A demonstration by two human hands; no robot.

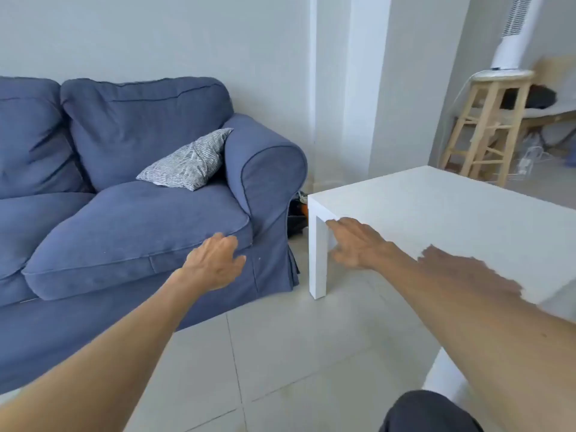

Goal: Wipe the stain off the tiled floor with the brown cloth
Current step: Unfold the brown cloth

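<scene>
Both the left hand and right hand were held empty, fingers spread, above the tiled floor.

No legible text, label, brand, number or sign appears anywhere in the view. The blue sofa, the striped cushion, the white tabletop, the wooden stool and the white tower fan all show unmarked surfaces.
</scene>
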